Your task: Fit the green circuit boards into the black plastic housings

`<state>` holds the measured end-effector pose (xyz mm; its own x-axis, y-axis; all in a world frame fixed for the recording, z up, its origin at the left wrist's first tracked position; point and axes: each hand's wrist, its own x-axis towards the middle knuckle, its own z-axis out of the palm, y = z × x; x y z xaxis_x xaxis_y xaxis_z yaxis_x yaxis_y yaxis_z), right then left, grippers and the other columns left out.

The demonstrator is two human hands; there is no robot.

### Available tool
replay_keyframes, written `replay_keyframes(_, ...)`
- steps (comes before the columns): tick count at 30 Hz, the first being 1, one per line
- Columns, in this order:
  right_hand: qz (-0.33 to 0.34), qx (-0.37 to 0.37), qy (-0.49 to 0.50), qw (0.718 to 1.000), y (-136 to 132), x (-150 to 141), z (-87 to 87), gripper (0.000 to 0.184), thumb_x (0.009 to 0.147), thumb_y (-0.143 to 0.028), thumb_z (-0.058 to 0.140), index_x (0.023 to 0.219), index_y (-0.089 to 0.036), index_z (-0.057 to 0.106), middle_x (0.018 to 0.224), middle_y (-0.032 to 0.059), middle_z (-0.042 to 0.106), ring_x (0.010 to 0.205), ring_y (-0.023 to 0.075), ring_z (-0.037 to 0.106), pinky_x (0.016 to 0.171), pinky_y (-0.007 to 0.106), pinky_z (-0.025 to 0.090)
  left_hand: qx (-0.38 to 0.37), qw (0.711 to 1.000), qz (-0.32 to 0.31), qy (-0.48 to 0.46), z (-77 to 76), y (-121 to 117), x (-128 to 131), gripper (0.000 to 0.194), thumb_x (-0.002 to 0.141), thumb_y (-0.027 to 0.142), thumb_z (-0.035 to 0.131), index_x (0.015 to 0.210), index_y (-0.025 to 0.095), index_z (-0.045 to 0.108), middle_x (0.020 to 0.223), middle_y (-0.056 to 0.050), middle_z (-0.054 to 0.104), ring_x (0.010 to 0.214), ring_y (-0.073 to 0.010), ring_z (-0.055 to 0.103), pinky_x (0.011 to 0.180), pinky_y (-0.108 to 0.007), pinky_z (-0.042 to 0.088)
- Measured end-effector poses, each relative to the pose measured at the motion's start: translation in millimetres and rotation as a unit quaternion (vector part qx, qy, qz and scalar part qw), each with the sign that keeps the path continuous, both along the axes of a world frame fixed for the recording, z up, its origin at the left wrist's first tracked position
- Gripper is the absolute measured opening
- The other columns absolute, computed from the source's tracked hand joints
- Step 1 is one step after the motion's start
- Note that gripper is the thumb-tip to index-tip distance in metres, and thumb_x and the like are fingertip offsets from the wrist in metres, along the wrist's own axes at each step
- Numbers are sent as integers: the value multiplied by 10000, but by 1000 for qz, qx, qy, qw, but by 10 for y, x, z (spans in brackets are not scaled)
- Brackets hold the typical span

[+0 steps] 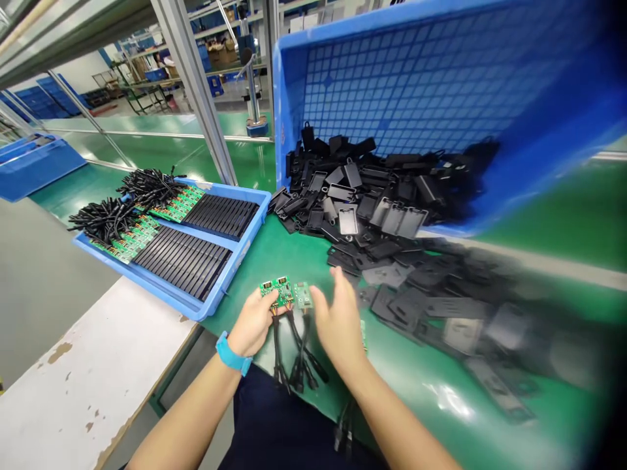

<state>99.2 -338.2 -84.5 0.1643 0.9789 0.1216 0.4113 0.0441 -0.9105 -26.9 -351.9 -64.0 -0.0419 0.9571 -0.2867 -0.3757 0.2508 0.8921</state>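
My left hand [252,323] grips a green circuit board [277,290] with two small red digital displays, and a black wire harness [294,352] hangs down from it. A second green circuit board [302,295] sits right next to the first, with its own black leads. My right hand [337,320] is beside that second board, fingers spread, and seems to hold nothing. Another board edge [364,336] shows behind my right hand. A blue band [233,354] circles my left wrist.
A blue tray [171,287] holds black cable bundles, green boards and black strips. Black plastic housings [353,209] are heaped on the green bench mat [416,385] before a tilted blue crate [421,85]. A white-topped table [83,385] lies to the left.
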Motion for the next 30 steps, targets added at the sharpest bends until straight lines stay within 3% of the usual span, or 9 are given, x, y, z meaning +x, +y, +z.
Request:
replay_keyframes(4, 120, -58, 44, 990, -25, -86, 81, 326, 801, -406, 448, 849, -160, 657, 810, 67, 670, 765, 213, 599, 690, 298, 450, 49, 990, 0, 133, 19, -37, -59, 255, 747, 303, 577, 907, 113, 634, 894, -96, 666, 807, -187, 610, 746, -305, 480)
replay_keyframes(7, 103, -66, 45, 991, -40, -207, 98, 351, 831, -376, 412, 663, -167, 638, 628, 26, 646, 605, 180, 581, 559, 254, 421, 67, 961, 59, 262, -86, -13, 1, 259, 750, 326, 561, 862, 110, 648, 812, -82, 678, 724, -179, 617, 695, -297, 492)
replay_keyframes(15, 104, -30, 12, 994, 129, -359, -13, 345, 826, -374, 404, 839, -135, 652, 809, 87, 676, 709, 192, 617, 627, 263, 454, 75, 902, 92, 416, -248, 282, -233, 284, 703, 359, 599, 838, 115, 653, 754, -85, 670, 706, -215, 613, 680, -331, 473)
replay_keyframes(18, 94, -5, -2, 996, 157, -125, 58, 403, 801, -383, 426, 1030, -99, 597, 1084, 161, 598, 932, 231, 580, 787, 319, 439, 88, 864, 116, 481, -150, 337, -337, 473, 667, 320, 640, 1060, 65, 574, 1060, -184, 597, 1016, -297, 527, 887, -409, 379)
replay_keyframes(21, 71, 2, -71, 995, 23, 297, 168, 346, 816, -381, 388, 927, -146, 616, 1003, 142, 622, 951, 260, 559, 825, 385, 402, 117, 819, 79, 556, 37, 436, -238, 508, 771, 324, 526, 1193, 48, 468, 1241, -203, 463, 1198, -287, 362, 1017, -398, 224)
replay_keyframes(23, 72, -78, -240, 965, -150, 553, 195, 334, 821, -419, 378, 727, -186, 597, 764, 115, 649, 738, 280, 604, 657, 399, 432, 121, 805, 21, 581, 150, 628, -87, 421, 815, 343, 463, 1136, 78, 523, 1173, -180, 519, 1153, -270, 411, 1008, -385, 243)
replay_keyframes(25, 90, -180, -378, 904, -349, 705, 156, 360, 810, -470, 392, 618, -199, 533, 618, 103, 624, 586, 295, 597, 526, 381, 403, 109, 814, -2, 571, 213, 927, 88, 362, 816, 375, 468, 1054, 123, 572, 1099, -146, 564, 1087, -257, 468, 974, -394, 295)
replay_keyframes(27, 117, -238, -420, 868, -524, 755, 59, 335, 799, -468, 420, 610, -204, 499, 582, 101, 618, 565, 308, 601, 499, 365, 381, 82, 829, -11, 552, 224, 1268, 259, 322, 809, 371, 495, 1010, 133, 574, 1063, -117, 572, 1029, -239, 503, 922, -428, 353)
replay_keyframes(30, 105, -254, -370, 887, -684, 768, -101, 245, 790, -398, 437, 636, -212, 478, 581, 78, 619, 573, 290, 605, 514, 349, 380, 38, 860, -17, 508, 200, 1679, 487, 298, 827, 328, 488, 1064, 152, 526, 1110, -84, 535, 976, -197, 527, 842, -424, 427)
